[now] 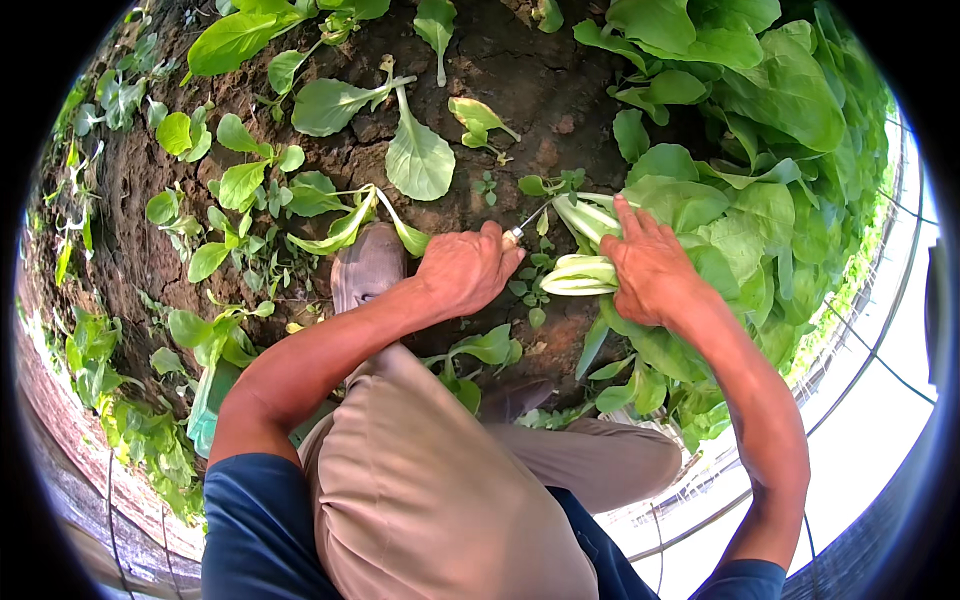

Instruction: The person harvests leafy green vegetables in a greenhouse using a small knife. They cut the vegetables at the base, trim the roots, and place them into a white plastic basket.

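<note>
My left hand (469, 270) is closed around the wooden handle of a small knife (514, 237). Its thin metal blade (534, 215) points up and right, its tip close to the base of a leafy green plant (589, 219) with pale stalks. Over those stalks lies my right hand (649, 259), index finger stretched along them. A bundle of leafy greens (579, 275), its pale stem ends facing left, is held under the same hand. The broad leaves (675, 199) spread out to the right; the palm side of the grip is hidden.
Loose leaves (420, 154) lie on the cracked brown soil (525, 75). Small seedlings (244, 180) grow on the left, dense leafy greens (787, 97) on the right. My shoe (367, 262) stands beside my left hand. A green plastic object (210, 409) is partly behind my left arm.
</note>
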The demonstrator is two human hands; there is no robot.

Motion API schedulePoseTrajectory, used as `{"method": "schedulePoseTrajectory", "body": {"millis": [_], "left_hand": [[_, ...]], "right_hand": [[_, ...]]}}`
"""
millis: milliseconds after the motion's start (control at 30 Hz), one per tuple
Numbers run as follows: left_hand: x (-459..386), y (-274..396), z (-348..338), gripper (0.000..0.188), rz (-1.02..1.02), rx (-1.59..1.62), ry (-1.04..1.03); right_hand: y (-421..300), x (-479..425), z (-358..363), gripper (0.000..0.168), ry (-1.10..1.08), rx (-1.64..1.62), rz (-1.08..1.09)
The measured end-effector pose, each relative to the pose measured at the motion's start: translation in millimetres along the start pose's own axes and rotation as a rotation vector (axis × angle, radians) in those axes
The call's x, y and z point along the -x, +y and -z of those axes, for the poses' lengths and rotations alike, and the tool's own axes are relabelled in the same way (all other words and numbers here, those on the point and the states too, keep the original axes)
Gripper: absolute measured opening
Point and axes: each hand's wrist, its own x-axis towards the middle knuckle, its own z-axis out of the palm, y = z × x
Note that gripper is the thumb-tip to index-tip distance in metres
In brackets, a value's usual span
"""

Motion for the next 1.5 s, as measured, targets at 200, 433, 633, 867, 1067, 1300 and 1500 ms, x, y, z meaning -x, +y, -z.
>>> {"method": "schedulePoseTrajectory", "body": {"millis": [200,433,633,867,1067,1300,1500], "left_hand": [[-12.8,-13.2,-26.1,0.045,-0.069,-0.100,0.070],[-15.8,-20.3,-38.6,0.040,-0.120,-0.196,0.108],[14.6,-15.9,-1.1,0.044,0.009,-0.022,-0.004],[23.1,19.8,57.2,0.078,0.063,1.221,-0.057],[18.3,39.3,68.2,0.031,0.039,1.564,-0.069],[1.6,37.7,112.4,0.028,-0.099,1.624,0.173],[3.9,67.1,102.5,0.030,-0.150,1.763,0.138]], "right_hand": [[-5.6,-7.9,-19.4,0.060,0.081,0.250,0.022],[-13.0,-4.0,-24.6,0.053,0.153,0.302,0.019],[-8.7,19.3,-23.6,0.038,0.292,0.267,0.095],[-21.9,86.0,-4.4,0.055,0.632,-0.164,0.362],[-22.0,106.3,-4.0,0.063,0.605,-0.534,0.363],[3.9,131.4,26.7,0.060,0.432,-1.320,0.034],[-20.9,98.2,46.5,0.096,0.506,-1.204,0.230]]}}
